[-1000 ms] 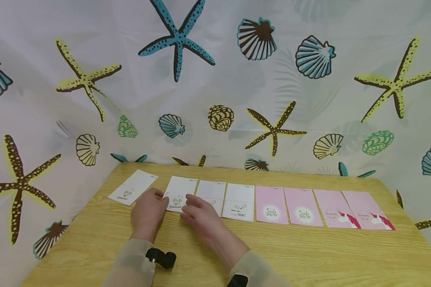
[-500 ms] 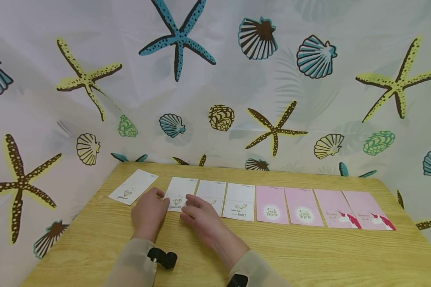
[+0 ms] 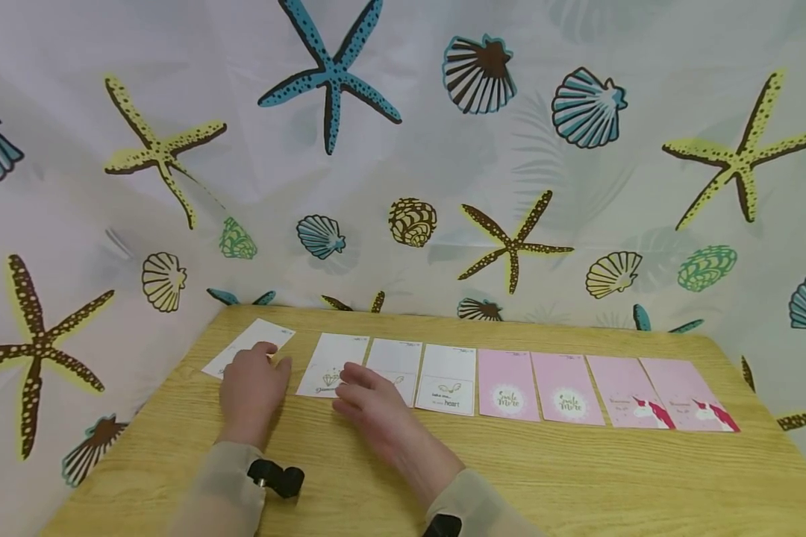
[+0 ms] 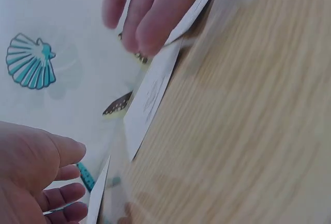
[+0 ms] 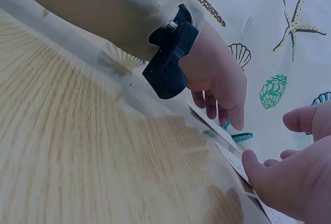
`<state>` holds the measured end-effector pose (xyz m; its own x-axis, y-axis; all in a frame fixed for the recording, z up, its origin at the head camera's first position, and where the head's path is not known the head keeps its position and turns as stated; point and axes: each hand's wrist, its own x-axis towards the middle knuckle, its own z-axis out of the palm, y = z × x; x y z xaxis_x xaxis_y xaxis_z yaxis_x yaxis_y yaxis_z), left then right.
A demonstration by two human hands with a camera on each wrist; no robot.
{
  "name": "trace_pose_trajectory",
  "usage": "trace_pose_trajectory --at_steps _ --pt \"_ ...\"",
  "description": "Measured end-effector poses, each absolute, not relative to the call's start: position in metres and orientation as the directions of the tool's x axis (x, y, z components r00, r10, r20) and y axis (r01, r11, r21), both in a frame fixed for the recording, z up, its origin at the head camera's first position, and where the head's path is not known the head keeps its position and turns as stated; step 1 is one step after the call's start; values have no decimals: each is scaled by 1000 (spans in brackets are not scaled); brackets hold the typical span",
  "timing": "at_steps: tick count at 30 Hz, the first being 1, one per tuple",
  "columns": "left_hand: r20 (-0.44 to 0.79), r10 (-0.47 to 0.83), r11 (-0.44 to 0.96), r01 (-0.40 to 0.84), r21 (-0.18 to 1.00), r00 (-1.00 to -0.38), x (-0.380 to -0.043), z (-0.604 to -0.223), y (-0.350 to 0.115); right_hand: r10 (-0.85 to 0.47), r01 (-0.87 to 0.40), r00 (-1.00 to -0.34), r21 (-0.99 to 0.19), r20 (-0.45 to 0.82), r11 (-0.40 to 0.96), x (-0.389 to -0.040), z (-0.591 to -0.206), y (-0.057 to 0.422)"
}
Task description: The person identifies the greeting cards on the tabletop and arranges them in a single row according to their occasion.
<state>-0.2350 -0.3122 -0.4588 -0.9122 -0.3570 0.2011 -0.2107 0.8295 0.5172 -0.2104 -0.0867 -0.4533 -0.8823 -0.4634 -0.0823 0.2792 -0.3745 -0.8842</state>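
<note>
My left hand (image 3: 254, 388) hovers over the near part of the leftmost white card (image 3: 269, 334), its fingers loosely bent and covering the card's print. In the left wrist view, a gap shows between this hand's thumb and fingers (image 4: 62, 195), with nothing held there. Beside it lies a second white card (image 3: 336, 354) with a gold diamond print. Over that card's near right corner is my right hand (image 3: 392, 418), fingers relaxed and gripping nothing. To its right are two white cards with a winged heart print, one (image 3: 396, 354) partly behind my fingers, the other (image 3: 448, 365) fully visible.
The row continues rightward with pink "smile more" cards (image 3: 504, 373) and pink unicorn cards (image 3: 621, 380), some edges touching or overlapping. All lie on a wooden table (image 3: 578, 477). A white curtain (image 3: 403, 164) printed with shells and starfish surrounds the table's back and sides.
My left hand has moved left, from the second white card's left edge to above the leftmost card. The second card's lower left corner is now uncovered. My right hand has barely moved.
</note>
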Motion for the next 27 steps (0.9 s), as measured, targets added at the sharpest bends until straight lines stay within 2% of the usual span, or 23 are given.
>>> trace_pose_trajectory --at_steps 17,27 --pt "101 -395 848 -320 423 -913 -247 -452 -380 -517 305 -851 -890 -95 -340 -205 -457 -108" --pt "59 -342 868 -291 402 -938 -243 -448 -396 -493 284 -864 -909 -104 -305 -205 -457 -112"
